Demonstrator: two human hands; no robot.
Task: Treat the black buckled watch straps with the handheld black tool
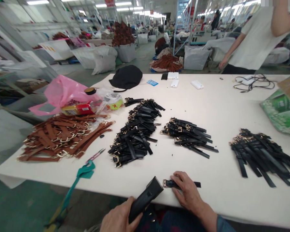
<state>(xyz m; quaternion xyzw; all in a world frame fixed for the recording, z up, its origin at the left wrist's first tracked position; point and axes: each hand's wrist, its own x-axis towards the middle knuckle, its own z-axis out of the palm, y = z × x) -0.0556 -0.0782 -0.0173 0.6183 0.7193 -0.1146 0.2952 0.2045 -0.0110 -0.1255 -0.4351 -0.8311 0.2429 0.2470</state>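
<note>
My left hand (119, 216), at the bottom edge, is wrapped around a long black handheld object (146, 196) with a wider, flat far end. Its exact kind I cannot make out. That far end tilts up to the right, close to a short black buckle strap (168, 183) lying on the table's near edge. Across the strap's middle, the fingers of my right hand (186, 190) hold it against the tabletop. The gold buckle sticks out on the left and the strap's plain end on the right.
Piles of black buckle straps lie ahead (135, 129), in the middle (189, 133) and right (261, 154). Brown straps (58, 135), thread snips (96, 154) with teal cloth (87, 170) and a pink bag (60, 93) lie left. A person (258, 38) stands across the table.
</note>
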